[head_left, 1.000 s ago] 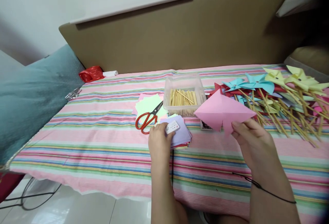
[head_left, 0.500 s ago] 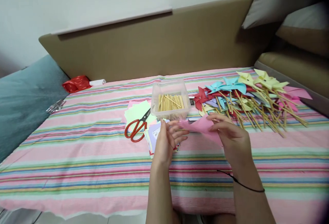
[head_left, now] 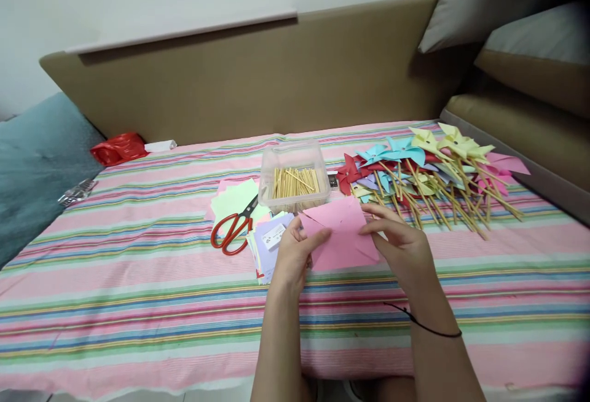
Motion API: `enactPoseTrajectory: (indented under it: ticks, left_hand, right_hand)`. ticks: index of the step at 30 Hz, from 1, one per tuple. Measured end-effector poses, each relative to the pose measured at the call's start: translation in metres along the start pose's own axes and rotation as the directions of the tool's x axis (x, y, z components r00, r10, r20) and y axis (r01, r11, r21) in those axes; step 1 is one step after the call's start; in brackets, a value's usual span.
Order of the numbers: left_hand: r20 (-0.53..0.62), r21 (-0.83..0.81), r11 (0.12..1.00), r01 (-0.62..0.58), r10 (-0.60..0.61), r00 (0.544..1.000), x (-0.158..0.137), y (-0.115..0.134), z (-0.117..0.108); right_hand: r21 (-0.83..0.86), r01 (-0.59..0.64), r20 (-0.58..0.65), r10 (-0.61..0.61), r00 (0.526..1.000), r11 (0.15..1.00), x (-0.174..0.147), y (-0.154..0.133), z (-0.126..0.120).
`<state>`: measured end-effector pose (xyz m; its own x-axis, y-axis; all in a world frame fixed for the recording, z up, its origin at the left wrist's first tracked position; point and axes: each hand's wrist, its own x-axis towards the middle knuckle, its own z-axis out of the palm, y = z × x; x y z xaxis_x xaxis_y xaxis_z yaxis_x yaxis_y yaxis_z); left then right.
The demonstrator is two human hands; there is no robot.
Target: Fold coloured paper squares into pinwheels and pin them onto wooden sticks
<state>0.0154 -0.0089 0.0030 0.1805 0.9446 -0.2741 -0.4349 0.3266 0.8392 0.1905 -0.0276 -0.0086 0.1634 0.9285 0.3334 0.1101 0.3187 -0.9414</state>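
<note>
Striped cloth [head_left: 152, 310] below; my left hand [head_left: 292, 256] and right hand [head_left: 409, 253] pinch pink paper [head_left: 346, 245], likely light, easily torn: best held by edges.

Sheet [head_left: 343, 239] before box [head_left: 295, 156]; scissors [head_left: 244, 212] left; pinwheels [head_left: 406, 152] right

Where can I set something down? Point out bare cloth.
Free: striped cloth left of the scissors; also right of the right hand, nearer than the pinwheels. Crowded: around the stick box, between papers and pinwheels.
</note>
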Motion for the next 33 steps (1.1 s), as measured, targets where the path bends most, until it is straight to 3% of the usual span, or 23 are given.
enactPoseTrajectory:
  ticks: [3,7,16,19,26,33]
  left_hand:
    - [-0.012,0.027,1.000,0.010,-0.010,1.000,0.000,0.001,0.001]
    - [-0.013,0.052,0.999,0.007,-0.007,1.000,-0.002,0.003,0.003]
    - [-0.077,0.118,0.993,-0.011,0.021,0.997,0.000,0.002,-0.001]
    - [-0.079,0.134,0.990,-0.036,0.047,0.996,0.001,0.000,-0.001]
    - [-0.095,0.186,0.978,-0.099,0.118,0.988,0.002,-0.003,0.004]
    - [-0.063,0.169,0.981,-0.100,0.112,0.992,0.002,-0.005,0.005]
  right_hand:
    - [0.063,-0.113,0.026,0.112,0.993,0.992,-0.002,-0.001,-0.005]
    - [0.123,-0.209,0.181,0.186,0.966,0.970,-0.003,-0.001,-0.011]
    - [0.020,-0.270,0.368,0.245,0.897,0.963,0.000,-0.013,-0.011]
    - [-0.002,-0.260,0.336,0.245,0.909,0.966,0.000,-0.013,-0.006]
    - [0.096,-0.364,0.061,0.360,0.931,0.926,0.002,-0.004,0.012]
    - [0.062,-0.322,0.053,0.319,0.946,0.945,0.000,-0.003,0.017]
